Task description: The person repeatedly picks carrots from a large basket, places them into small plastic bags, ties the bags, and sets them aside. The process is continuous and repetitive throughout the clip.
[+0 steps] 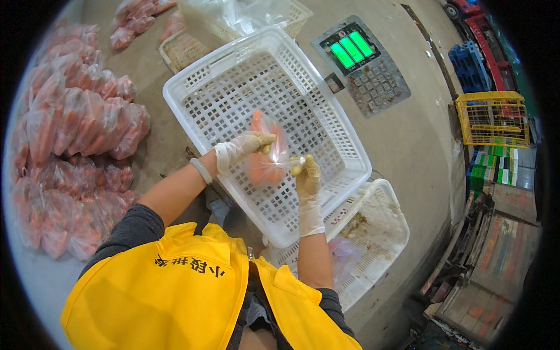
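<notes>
A clear plastic bag of carrots (267, 170) hangs over a white perforated plastic basket (210, 105). My left hand (251, 146), in a pale translucent glove, grips the bag near its middle. My right hand (309, 177), gloved the same way, pinches the bag's gathered neck, which is drawn out to the right. Several orange carrots show through the film between the hands. Inside, the basket floor shows its grid of holes beneath the bag.
Bagged carrots (78, 118) lie piled at the left. A scale display with a keypad (363, 65) is lit green beyond the basket. A dirty white crate (380, 232) stands at lower right. Farther right are a yellow wire basket (492, 118) and wooden boards (494, 258).
</notes>
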The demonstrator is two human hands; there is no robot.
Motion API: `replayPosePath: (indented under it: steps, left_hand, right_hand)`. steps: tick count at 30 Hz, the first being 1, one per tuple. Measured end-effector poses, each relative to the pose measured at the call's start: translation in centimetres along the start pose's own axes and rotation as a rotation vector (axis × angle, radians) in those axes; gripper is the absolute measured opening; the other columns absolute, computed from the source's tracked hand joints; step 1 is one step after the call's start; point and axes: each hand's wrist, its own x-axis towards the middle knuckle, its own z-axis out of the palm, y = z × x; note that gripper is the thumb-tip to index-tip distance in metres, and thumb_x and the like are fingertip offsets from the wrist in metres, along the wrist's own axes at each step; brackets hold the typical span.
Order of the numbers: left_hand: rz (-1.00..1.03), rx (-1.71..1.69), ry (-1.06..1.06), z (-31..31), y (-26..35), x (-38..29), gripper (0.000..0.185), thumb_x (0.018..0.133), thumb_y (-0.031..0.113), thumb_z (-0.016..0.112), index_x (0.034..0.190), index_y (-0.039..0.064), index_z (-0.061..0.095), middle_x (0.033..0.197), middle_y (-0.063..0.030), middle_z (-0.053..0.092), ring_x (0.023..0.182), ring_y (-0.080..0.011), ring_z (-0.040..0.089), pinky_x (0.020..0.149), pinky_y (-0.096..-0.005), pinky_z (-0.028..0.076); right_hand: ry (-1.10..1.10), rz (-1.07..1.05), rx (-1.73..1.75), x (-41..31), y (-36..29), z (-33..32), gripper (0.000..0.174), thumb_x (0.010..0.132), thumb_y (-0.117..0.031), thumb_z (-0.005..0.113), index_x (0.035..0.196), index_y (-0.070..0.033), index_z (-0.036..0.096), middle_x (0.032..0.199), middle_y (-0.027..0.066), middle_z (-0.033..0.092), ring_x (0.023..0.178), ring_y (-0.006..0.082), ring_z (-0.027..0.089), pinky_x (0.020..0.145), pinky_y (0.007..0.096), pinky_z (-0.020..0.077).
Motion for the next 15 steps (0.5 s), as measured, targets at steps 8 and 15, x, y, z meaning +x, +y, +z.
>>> replayPosePath:
  steps: [8,15]
  left_hand:
    - [0.084,-0.478,0.197,1.5,-1.0,-0.6,0.031,0.092,0.029,0.054,0.065,0.014,0.055,0.054,0.0033,0.049,0.046,-0.0084,0.04,0.056,-0.025,0.043]
    - [-0.003,-0.602,0.233,-0.8,-3.2,0.2,0.028,0.089,0.027,0.05,0.064,0.013,0.05,0.054,0.0013,0.048,0.047,-0.0136,0.047,0.065,-0.032,0.05]
  right_hand:
    - [0.4,0.159,0.38,5.3,-1.0,1.2,0.028,0.09,-0.026,0.058,0.07,-0.007,0.062,0.05,-0.0024,0.044,0.046,0.0099,0.042,0.048,0.0246,0.0362]
    - [0.557,0.255,0.74,7.0,4.5,-10.2,0.027,0.077,0.002,0.046,0.092,-0.007,0.066,0.07,0.0065,0.059,0.051,0.0132,0.051,0.049,0.0252,0.0433]
